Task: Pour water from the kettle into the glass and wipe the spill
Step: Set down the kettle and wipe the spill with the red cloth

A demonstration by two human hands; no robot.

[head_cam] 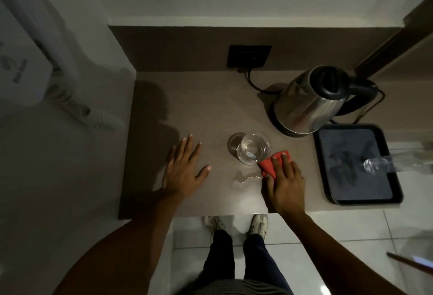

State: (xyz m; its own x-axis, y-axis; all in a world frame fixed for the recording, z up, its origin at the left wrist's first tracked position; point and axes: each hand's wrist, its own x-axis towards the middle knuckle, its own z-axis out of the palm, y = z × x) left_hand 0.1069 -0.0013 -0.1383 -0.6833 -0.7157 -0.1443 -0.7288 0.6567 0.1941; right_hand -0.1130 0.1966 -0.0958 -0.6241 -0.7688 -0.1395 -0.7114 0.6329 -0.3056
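A clear glass (253,148) with water in it stands mid-counter. Behind it to the right, a steel kettle (309,102) with a black lid sits on its base. A small puddle of spilled water (243,178) lies in front of the glass. My right hand (284,184) presses a red cloth (269,165) flat on the counter, just right of the puddle and touching the glass's near right side. My left hand (184,168) rests flat on the counter, fingers spread, left of the glass and holding nothing.
A black tray (386,196) sits at the right with a clear plastic bottle (379,165) lying across it. A black wall socket (248,55) with the kettle's cord is behind. The counter's front edge (210,215) is close; a wall-mounted hairdryer (28,74) hangs left.
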